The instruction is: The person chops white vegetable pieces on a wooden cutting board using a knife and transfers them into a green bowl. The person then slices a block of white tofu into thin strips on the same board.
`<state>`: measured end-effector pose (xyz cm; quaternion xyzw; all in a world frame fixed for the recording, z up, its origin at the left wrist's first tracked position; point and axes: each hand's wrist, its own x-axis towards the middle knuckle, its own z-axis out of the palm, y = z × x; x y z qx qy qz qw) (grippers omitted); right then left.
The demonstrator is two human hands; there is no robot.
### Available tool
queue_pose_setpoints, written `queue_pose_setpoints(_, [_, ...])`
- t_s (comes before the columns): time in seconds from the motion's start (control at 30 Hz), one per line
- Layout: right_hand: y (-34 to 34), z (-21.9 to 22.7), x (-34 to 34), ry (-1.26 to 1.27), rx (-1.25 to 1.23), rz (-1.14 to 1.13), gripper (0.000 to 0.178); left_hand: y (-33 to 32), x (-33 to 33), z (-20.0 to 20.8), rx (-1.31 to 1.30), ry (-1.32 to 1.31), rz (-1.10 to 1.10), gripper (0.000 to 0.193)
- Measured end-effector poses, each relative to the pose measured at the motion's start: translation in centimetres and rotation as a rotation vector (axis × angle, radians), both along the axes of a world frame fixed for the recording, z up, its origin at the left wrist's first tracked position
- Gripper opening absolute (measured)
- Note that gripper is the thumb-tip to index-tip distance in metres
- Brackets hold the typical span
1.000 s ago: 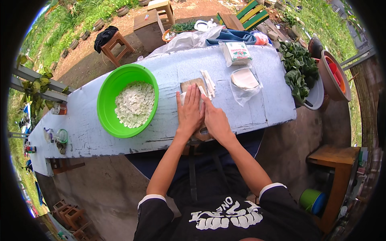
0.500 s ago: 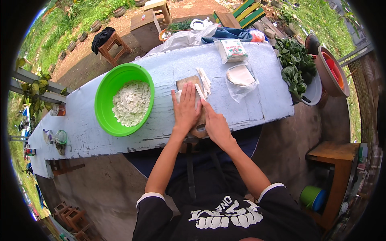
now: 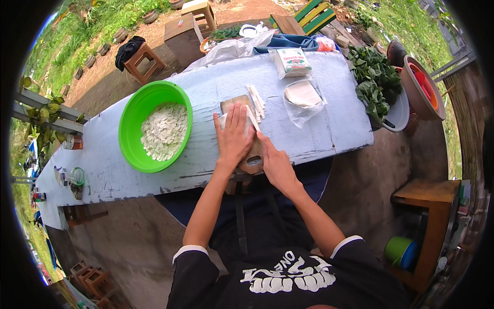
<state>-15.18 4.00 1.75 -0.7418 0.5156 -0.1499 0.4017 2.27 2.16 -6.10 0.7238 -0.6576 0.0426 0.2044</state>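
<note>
"Well, from your far station, what do you see under the left hand (image 3: pixel 235 140)?"

"I see that it lies flat, fingers straight, on a pale sheet (image 3: pixel 223 120), which is on the wooden cutting board (image 3: pixel 234 101). The hand presses and does not grasp. I cannot count the layers, because the hand covers most of them."

"And the right hand (image 3: pixel 277 164)?"

"It is curled, with the index finger pointing forward, just beside the near end of a narrow pale strip (image 3: pixel 252 117). Whether it is clenched on some tool, I cannot tell from my camera."

"How would this sheet handle, in your opinion?"

"I judge it light, thin and soft, maybe of dough. It could bend easily, slide or tear at a corner. So I would hold it from above with flat fingers, near the edge, without strong pinching. The loose strips (image 3: pixel 256 105) just beside the board I would take at the middle, several together."

"What else is around?"

"To the left, I have a green basin (image 3: pixel 129 129) with many small white pieces (image 3: pixel 164 131); to the right, a clear plastic bag (image 3: pixel 302 117) with similar sheets (image 3: pixel 302 94), all on the light-blue table (image 3: pixel 337 116)."
</note>
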Motion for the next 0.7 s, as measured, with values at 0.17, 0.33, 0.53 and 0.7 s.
queue_pose_setpoints(0.17, [0.3,-0.3,-0.4,-0.037,0.017,-0.004,0.046,0.1,0.0,0.3,0.008,-0.002,-0.011,0.066])
queue_pose_setpoints(0.33, [0.8,-0.6,-0.8,-0.060,0.002,-0.007,0.046,0.1,-0.1,0.2,-0.001,-0.012,-0.010,0.066])
queue_pose_setpoints(0.53, [2.0,-0.9,-1.7,-0.089,0.018,-0.020,0.046,0.1,-0.2,0.4,0.000,-0.009,-0.005,0.066])
queue_pose_setpoints(0.7, [2.6,-0.8,-2.3,-0.086,0.008,-0.052,0.044,0.2,-0.2,0.5,-0.037,0.011,-0.006,0.063])
